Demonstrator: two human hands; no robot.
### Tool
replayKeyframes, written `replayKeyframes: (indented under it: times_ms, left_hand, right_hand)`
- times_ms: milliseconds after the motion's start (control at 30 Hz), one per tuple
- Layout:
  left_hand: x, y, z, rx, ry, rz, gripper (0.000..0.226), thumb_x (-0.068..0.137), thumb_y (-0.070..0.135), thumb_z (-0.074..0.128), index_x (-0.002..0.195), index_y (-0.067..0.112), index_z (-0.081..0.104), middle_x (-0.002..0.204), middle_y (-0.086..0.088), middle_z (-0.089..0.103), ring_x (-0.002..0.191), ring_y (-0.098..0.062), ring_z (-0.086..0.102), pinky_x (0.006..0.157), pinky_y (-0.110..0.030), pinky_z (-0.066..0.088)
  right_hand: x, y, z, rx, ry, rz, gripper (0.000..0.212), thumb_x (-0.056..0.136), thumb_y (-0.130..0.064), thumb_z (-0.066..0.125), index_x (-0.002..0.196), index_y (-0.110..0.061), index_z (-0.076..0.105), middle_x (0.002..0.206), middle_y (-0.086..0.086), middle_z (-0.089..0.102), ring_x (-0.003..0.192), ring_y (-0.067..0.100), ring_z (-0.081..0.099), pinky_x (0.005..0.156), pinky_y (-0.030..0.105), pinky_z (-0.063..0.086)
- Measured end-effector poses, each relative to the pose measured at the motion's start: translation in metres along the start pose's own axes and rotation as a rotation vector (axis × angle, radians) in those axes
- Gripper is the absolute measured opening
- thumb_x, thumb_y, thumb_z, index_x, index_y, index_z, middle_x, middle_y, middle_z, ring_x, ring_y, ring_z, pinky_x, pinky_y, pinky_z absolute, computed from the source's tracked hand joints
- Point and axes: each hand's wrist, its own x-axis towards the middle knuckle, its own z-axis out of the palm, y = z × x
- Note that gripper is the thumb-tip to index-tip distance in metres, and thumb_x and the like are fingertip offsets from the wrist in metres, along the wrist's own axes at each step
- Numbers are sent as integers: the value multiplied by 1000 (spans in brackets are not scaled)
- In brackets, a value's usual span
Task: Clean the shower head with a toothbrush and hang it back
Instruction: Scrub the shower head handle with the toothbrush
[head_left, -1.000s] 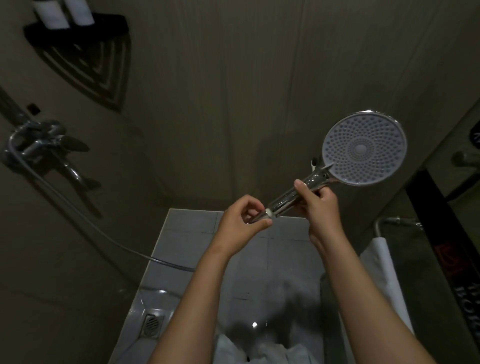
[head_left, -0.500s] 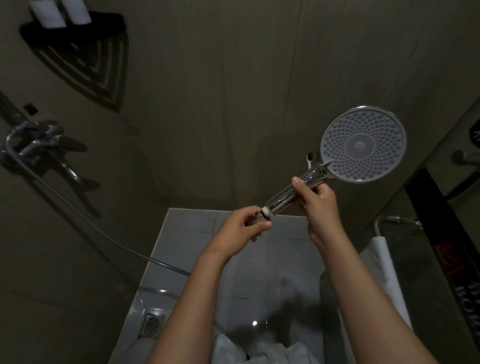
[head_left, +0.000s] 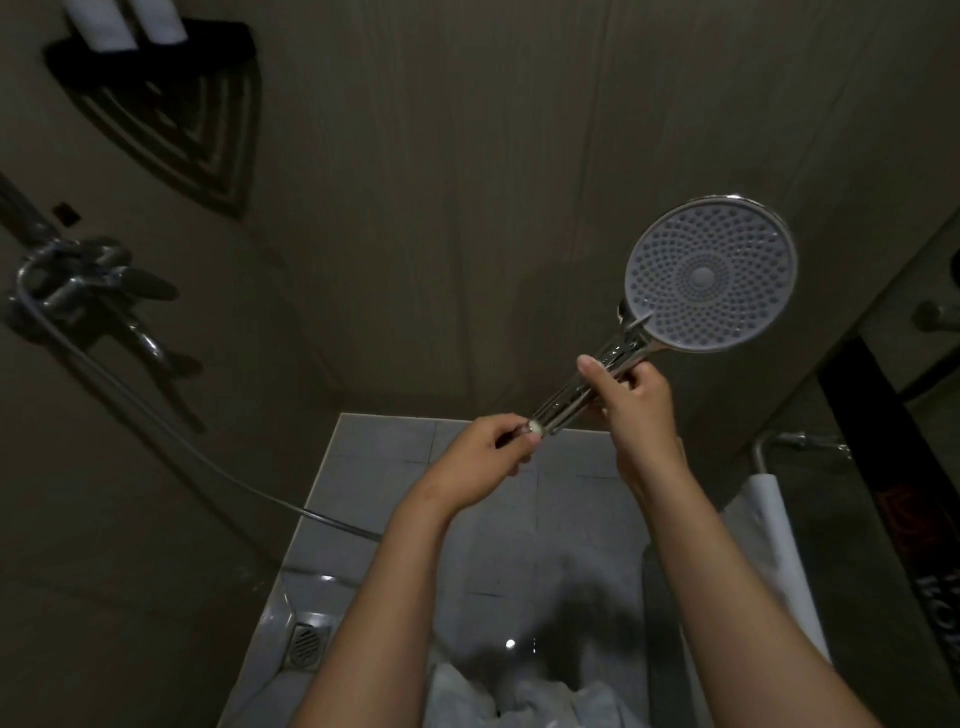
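Note:
The round shower head (head_left: 710, 274) is raised at the upper right, its grey nozzle face turned toward me. My right hand (head_left: 636, 410) grips its chrome handle (head_left: 563, 400) near the middle, thumb along the top. My left hand (head_left: 483, 457) pinches the hose fitting (head_left: 535, 427) at the handle's lower end. The hose (head_left: 208, 457) runs from the wall tap (head_left: 83, 283) down and right, then disappears behind my left forearm. I cannot make out a toothbrush.
A black corner shelf (head_left: 218, 41) with white bottles hangs at the top left. A floor drain (head_left: 309, 642) sits in the grey tiled floor (head_left: 374, 457) below. A white towel (head_left: 774, 545) hangs on a chrome rail (head_left: 795, 440) at the right.
The shower head has risen slightly and shifted left. My left hand has dropped a little and its fingers have closed on the fitting at the handle's end.

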Motion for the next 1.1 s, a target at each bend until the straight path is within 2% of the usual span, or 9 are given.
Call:
replayKeyframes:
  times_ms: [133,300,400,533,700,800,900,1033,1100]
  left_hand:
    - [1,-1,0,21,76,23,14,91,19,60,77,19,63,68,5,60,61,-6,56,62,-22,43]
    - [1,1,-1,15,152,62,11,85,16,67,76,21,64,69,2,63,58,-4,58,54,-13,42]
    - [1,3,2,-17,221,93,21,77,8,74,75,18,56,70,2,61,62,-6,56,58,-19,46]
    - [0,3,10,1,283,81,32,74,6,74,76,18,45,68,4,57,65,-7,51,65,-26,42]
    - [0,5,7,37,219,11,18,85,18,64,79,23,48,78,2,64,69,-8,55,68,-28,43]
    - [-1,4,3,-40,176,6,14,91,15,59,81,21,51,79,1,69,65,-6,60,61,-20,43]
    - [-3,4,0,-52,213,27,17,83,9,68,80,19,55,77,0,67,64,-4,61,59,-17,44]
    - [-6,7,0,78,295,79,32,69,10,80,73,22,51,71,10,59,62,6,51,60,-10,43]
    - [-6,7,2,110,312,104,35,67,9,80,72,21,48,69,10,54,61,4,48,59,-9,40]
  right_hand:
    - [2,0,1,-7,3,9,11,83,-19,70,81,-19,59,78,-2,65,79,15,64,85,41,54]
    - [2,-2,1,-8,-5,16,11,84,-20,69,82,-19,59,80,-1,65,81,15,65,79,34,55]
    - [2,-1,3,9,2,15,10,83,-19,70,81,-19,60,82,0,67,86,19,65,87,43,54]
    - [0,-1,6,27,5,9,9,84,-15,69,82,-18,60,84,3,67,90,24,66,93,50,52]
    - [-1,0,5,-4,25,-11,9,84,-17,69,84,-17,60,87,5,68,92,25,67,92,49,53]
    - [-3,1,4,-28,21,-16,9,84,-18,69,85,-16,60,84,2,67,85,18,66,90,45,54]
    - [-2,3,3,-27,20,-2,9,83,-18,70,85,-16,61,85,3,67,87,21,65,91,48,53]
    - [-1,6,4,-14,14,19,10,82,-20,71,86,-17,62,88,5,69,91,24,67,93,50,52]
    - [-1,7,5,-22,20,16,12,81,-21,72,87,-16,63,92,8,70,94,27,68,92,49,52]
